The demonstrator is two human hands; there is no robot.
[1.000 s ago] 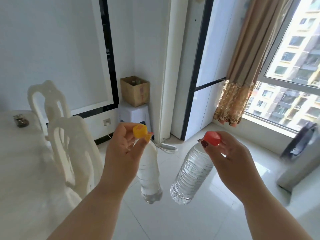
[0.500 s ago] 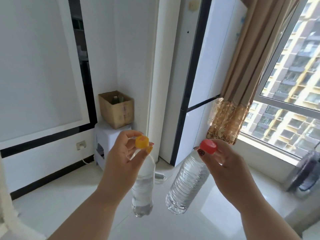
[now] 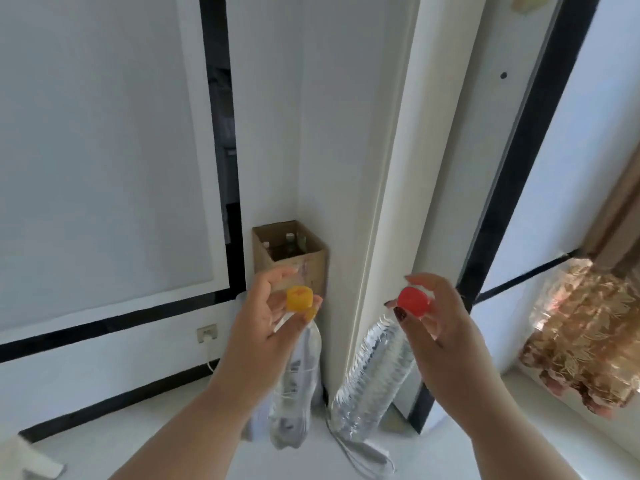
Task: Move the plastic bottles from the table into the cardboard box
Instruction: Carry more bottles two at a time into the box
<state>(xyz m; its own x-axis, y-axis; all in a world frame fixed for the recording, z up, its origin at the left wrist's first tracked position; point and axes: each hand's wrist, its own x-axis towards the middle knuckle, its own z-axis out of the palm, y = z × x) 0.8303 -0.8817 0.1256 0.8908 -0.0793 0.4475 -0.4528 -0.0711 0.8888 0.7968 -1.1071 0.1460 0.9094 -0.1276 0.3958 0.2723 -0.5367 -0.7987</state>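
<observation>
I have 2 bottles hanging by their necks: my left hand (image 3: 266, 317) pinches the yellow-capped bottle (image 3: 296, 382), my right hand (image 3: 433, 313) the red-capped bottle (image 3: 374, 375). Gripping at the caps lets each drop in bottom-first. The cardboard box (image 3: 304, 263) sits ahead in the corner, with bottles already inside.

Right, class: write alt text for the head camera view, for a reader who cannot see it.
Two hands each dangle a clear plastic bottle by its cap: left hand the yellow-capped bottle, right hand the red-capped bottle. Ahead, an open cardboard box in the corner already holds bottles.
</observation>
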